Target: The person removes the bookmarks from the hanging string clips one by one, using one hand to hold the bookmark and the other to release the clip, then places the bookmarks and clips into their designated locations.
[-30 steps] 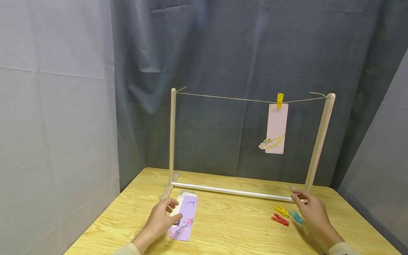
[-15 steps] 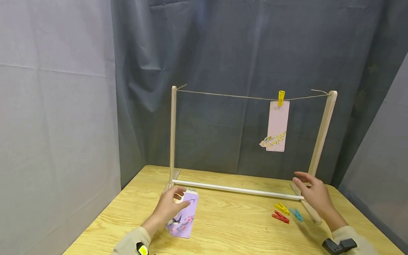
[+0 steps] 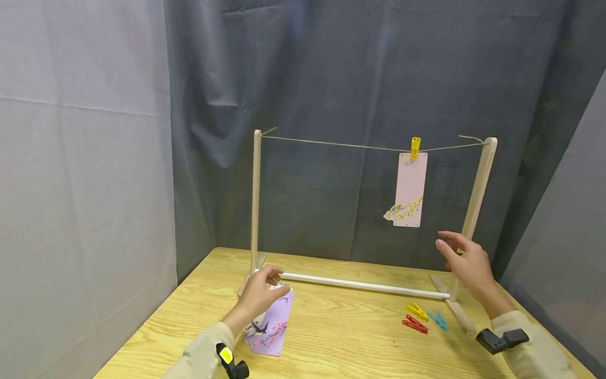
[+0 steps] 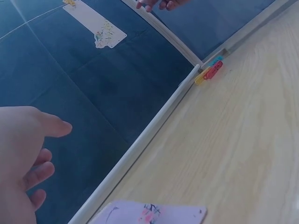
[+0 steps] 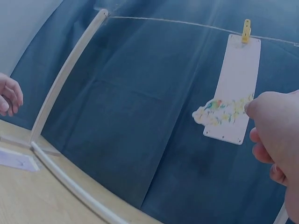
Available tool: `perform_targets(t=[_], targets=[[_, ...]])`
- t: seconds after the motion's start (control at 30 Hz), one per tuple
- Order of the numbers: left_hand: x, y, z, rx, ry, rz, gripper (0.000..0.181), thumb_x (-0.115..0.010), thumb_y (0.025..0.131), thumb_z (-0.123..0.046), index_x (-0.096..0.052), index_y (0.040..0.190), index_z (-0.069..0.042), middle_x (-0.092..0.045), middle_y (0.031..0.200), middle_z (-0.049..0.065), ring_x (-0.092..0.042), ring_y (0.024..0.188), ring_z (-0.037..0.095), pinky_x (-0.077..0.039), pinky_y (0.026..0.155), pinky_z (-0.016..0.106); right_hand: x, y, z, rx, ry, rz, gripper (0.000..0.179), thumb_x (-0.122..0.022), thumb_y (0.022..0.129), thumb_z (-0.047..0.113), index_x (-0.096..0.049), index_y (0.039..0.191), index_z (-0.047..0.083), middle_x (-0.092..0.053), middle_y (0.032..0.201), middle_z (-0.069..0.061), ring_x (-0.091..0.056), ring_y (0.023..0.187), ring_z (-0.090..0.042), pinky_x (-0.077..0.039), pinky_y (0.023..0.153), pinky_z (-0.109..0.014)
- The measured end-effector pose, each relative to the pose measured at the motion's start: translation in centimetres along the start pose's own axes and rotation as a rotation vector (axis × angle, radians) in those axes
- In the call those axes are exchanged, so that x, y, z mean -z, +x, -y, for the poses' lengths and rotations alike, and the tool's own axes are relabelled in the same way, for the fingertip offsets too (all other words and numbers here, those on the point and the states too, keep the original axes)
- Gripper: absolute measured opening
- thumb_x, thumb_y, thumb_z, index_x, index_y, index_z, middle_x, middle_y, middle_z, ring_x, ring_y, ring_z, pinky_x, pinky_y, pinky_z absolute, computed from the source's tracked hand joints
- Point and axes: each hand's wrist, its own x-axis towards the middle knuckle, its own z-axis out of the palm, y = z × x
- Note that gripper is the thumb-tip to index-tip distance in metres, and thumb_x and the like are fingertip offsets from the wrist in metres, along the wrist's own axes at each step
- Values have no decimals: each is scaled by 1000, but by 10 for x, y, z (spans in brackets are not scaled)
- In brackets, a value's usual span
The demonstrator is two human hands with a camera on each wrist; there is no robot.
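A pink card (image 3: 410,187) with a yellow floral print hangs from the string (image 3: 331,143), held by a yellow clothespin (image 3: 415,149). My right hand (image 3: 470,266) is raised in front of the right post, fingers loosely bent and holding nothing. In the right wrist view its thumb overlaps the lower edge of the pink card (image 5: 238,79). Over the far end of a small stack of cards hovers my left hand (image 3: 258,292), thumb and fingers apart around nothing. On top lies a purple card (image 3: 276,329) with pink blossoms and swallows; the hand partly hides the stack.
A wooden frame has a left post (image 3: 255,200), a right post (image 3: 478,195) and a white bottom bar (image 3: 355,284). Near its right foot lie a yellow clothespin (image 3: 417,311), a red clothespin (image 3: 415,323) and a blue clothespin (image 3: 437,320). Dark curtain hangs behind.
My right hand has risen from beside the right end of the bottom bar to in front of the post. My left hand has shifted slightly up and right over the cards.
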Motion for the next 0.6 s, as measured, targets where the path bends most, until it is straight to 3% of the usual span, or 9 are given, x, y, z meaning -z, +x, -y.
perform_targets(t=[0.13, 0.37, 0.6], targets=[[-3, 9, -1, -20, -9, -3, 38, -83, 86, -12, -67, 119, -2, -66, 103, 9, -65, 100, 35, -54, 87, 48, 4, 9, 6, -9, 11, -2, 46, -57, 108, 33, -58, 141, 1, -63, 106, -18, -60, 67, -18, -49, 54, -28], [-15, 26, -3, -32, -50, 5, 39, -84, 86, -13, -66, 119, -3, -64, 102, 4, -66, 100, 35, -55, 85, 40, 12, 24, 14, -17, 38, -39, 45, -57, 108, 33, -58, 142, 3, -63, 103, -13, -58, 65, -16, -44, 51, -29], [-28, 44, -13, -43, -92, 16, 36, -84, 86, -14, -66, 116, -6, -64, 102, 3, -64, 101, 35, -53, 88, 43, 13, 37, 17, -25, 75, -56, 47, -57, 108, 34, -58, 143, 3, -67, 106, -10, -57, 66, -13, -45, 53, -27]])
